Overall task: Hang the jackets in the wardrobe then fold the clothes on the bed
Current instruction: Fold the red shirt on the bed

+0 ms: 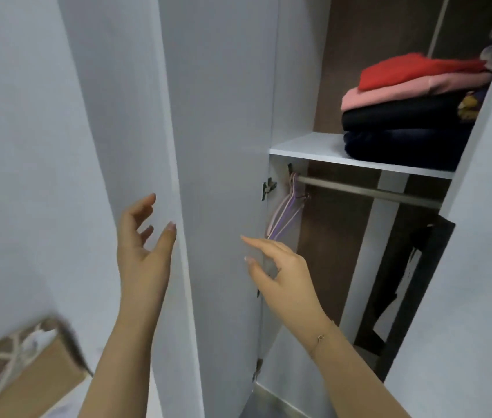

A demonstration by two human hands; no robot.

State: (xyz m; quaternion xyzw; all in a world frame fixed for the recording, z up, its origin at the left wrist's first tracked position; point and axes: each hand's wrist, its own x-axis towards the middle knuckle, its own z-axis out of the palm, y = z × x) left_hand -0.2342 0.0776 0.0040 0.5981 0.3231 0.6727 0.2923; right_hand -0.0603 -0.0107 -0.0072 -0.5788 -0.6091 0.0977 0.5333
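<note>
Brown paper bag [27, 366] with white cord handles sits at lower left. The left hand [142, 242], fingers spread and holding nothing, hovers at the edge of the open wardrobe door [220, 146]. The right hand [281, 273], fingers loosely extended and empty, reaches beside the door's inner face. Pink and purple hangers [284, 212] dangle from the rail [368, 191]; folded clothes [410, 110] are stacked on the shelf [308, 149] above.
</note>
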